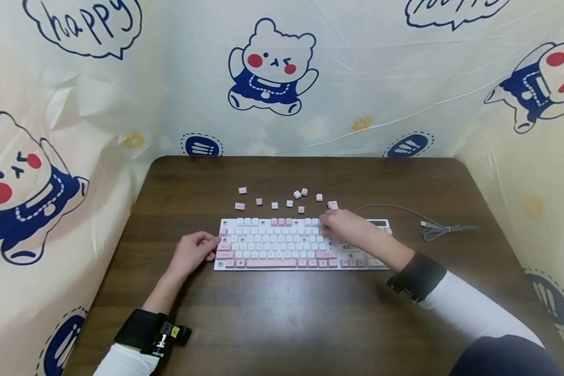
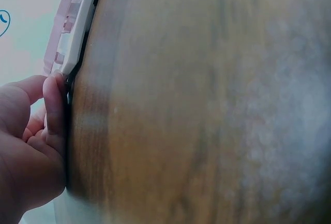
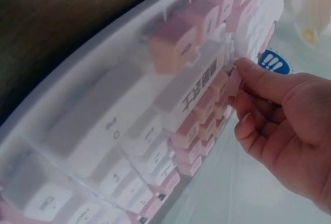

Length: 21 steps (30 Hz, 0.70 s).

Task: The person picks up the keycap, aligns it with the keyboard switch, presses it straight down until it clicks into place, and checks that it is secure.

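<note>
A white and pink keyboard [image 1: 272,263] lies across the table. At its left end, the thumb and curled forefinger of my left hand [image 1: 195,253] hold the edge; the left wrist view shows the fingertips right at the keyboard's corner [image 2: 67,61]. My right hand [image 1: 348,227] reaches over the upper right part of the keys. Between its thumb and fingers it pinches a pink keycap [image 3: 235,81], close over the board, beside the pink navigation keys [image 3: 207,107]. In the head view this hand covers the keycap and part of the top row.
Several loose pink and white keycaps [image 1: 289,203] lie scattered behind the keyboard. A coiled grey cable [image 1: 437,230] rests at the right on the brown wooden table [image 1: 282,318]. A printed cartoon sheet [image 1: 338,73] hangs around the back and sides.
</note>
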### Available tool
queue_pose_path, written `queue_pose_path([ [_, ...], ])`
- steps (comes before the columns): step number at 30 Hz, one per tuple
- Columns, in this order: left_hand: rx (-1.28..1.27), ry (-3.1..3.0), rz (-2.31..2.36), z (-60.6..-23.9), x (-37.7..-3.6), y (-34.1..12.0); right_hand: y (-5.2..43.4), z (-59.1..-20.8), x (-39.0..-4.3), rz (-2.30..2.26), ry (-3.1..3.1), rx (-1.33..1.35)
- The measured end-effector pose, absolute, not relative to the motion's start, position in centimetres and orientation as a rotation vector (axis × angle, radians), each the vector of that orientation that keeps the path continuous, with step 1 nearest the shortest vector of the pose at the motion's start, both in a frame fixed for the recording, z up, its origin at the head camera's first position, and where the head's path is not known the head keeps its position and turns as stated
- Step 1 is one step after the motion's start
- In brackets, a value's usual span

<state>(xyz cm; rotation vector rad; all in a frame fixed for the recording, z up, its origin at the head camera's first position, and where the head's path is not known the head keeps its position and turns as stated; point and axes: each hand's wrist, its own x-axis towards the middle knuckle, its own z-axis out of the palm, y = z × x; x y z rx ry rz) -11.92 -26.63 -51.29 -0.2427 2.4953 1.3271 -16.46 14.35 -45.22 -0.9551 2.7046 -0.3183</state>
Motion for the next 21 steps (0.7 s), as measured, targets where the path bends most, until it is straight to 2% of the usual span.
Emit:
queue_pose_path([
  [21,-0.265,2.493,1.309,-50.86,-11.78,-26.49,14.80,-46.08,-16.34,-0.364,2.685,-0.959],
])
